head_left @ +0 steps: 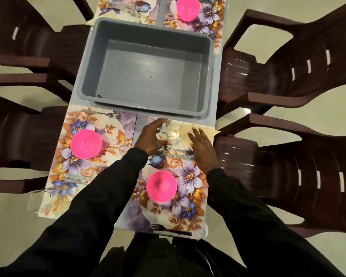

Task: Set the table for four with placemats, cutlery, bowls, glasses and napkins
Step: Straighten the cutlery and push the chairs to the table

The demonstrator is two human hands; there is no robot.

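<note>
My left hand (151, 138) grips a clear glass (170, 130) at the far end of the near right floral placemat (190, 198). My right hand (203, 148) lies flat, fingers spread, on a cream napkin (185, 129) beside the glass. A pink bowl (161, 186) sits upside down mid-mat, a knife (176, 154) lies between the hands, and a fork (170, 229) rests at the near edge. The near left placemat (108, 136) carries a pink bowl (86, 144), a fork (102, 113), a knife (76, 178) and a clear glass (35, 200) at its corner.
An empty grey plastic tub (148, 66) fills the table's middle. Two far placemats lie beyond it, the right one with a pink bowl (188, 8), the left with cutlery (124, 7). Dark brown chairs (308, 62) stand on both sides of the narrow table.
</note>
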